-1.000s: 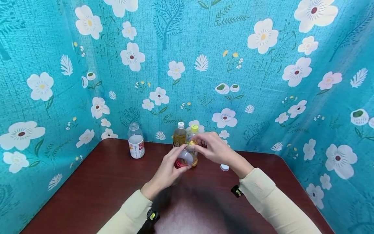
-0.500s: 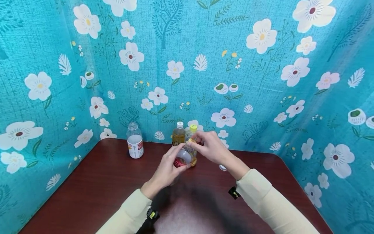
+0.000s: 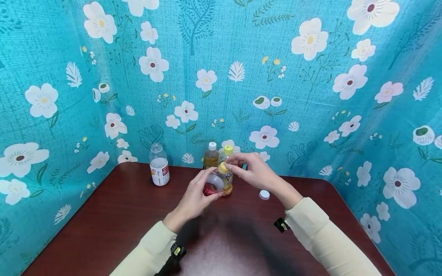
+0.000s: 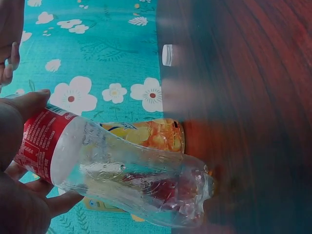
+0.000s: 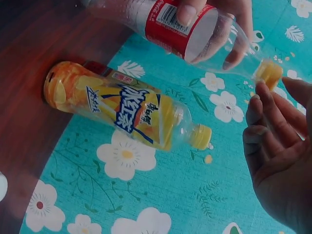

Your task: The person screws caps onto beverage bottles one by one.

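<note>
My left hand (image 3: pixel 193 195) grips a clear plastic bottle (image 4: pixel 126 161) around its red label, fingers and thumb on opposite sides. The bottle appears to hold no drink and is tilted in the wrist views. On its neck sits a yellow cap (image 5: pixel 270 73). My right hand (image 3: pixel 253 170) is at this cap, with thumb and fingertips pinching its edge. Right behind the held bottle, an iced tea bottle (image 5: pixel 126 109) with a yellow cap stands on the table, partly hidden in the head view.
A brown-drink bottle (image 3: pixel 211 157) with a white cap stands beside the iced tea. Left of them is an uncapped clear bottle (image 3: pixel 159 168) with a white label. A loose white cap (image 3: pixel 264 194) lies on the dark red table (image 3: pixel 138 218). Flowered cloth (image 3: pixel 221 76) surrounds the table.
The right fingers have shifted around the yellow cap, which shows more now. The held bottle has moved slightly left. The standing bottles stay in place.
</note>
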Demonstrator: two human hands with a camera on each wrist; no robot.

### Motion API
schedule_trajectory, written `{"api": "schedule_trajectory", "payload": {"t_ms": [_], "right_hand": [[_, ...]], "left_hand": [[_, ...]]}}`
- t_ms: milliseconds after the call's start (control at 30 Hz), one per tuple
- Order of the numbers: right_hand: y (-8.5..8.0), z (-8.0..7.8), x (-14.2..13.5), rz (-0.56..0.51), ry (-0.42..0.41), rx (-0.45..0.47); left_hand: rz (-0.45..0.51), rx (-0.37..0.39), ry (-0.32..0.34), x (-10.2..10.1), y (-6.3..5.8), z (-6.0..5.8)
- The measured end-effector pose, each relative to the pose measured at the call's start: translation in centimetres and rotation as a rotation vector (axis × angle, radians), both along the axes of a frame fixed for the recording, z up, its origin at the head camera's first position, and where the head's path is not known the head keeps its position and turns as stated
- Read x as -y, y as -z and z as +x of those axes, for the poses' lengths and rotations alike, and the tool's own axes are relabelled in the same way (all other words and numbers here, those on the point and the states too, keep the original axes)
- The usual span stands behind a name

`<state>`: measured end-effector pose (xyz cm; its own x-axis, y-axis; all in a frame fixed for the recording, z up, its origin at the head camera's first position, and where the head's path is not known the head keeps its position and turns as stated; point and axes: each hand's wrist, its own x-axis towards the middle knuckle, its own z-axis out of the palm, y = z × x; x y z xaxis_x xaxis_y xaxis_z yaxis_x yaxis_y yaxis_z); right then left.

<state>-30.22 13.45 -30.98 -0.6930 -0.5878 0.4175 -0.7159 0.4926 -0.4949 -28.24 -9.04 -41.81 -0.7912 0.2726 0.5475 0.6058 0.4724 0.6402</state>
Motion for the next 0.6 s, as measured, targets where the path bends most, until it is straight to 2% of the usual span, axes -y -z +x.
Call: {"api": "schedule_trajectory", "payload": {"t_ms": [300,467,600], "right_hand": [[-0.4,0.2,-1.6,0.121,-0.041,0.009],[-0.2,0.1,-2.9,0.174,0.006,-0.010],[0.6,-0.1,-4.2,0.239,0.047,-0.047]], "left_hand": [[0.040,-0.018,-0.049,1.0,-0.3,-0.8],[0.066,-0.061,-0.080,1.4,-0.6,-1.5],[0.089,-0.076,-0.120,1.8,-0.8,-2.0]]}}
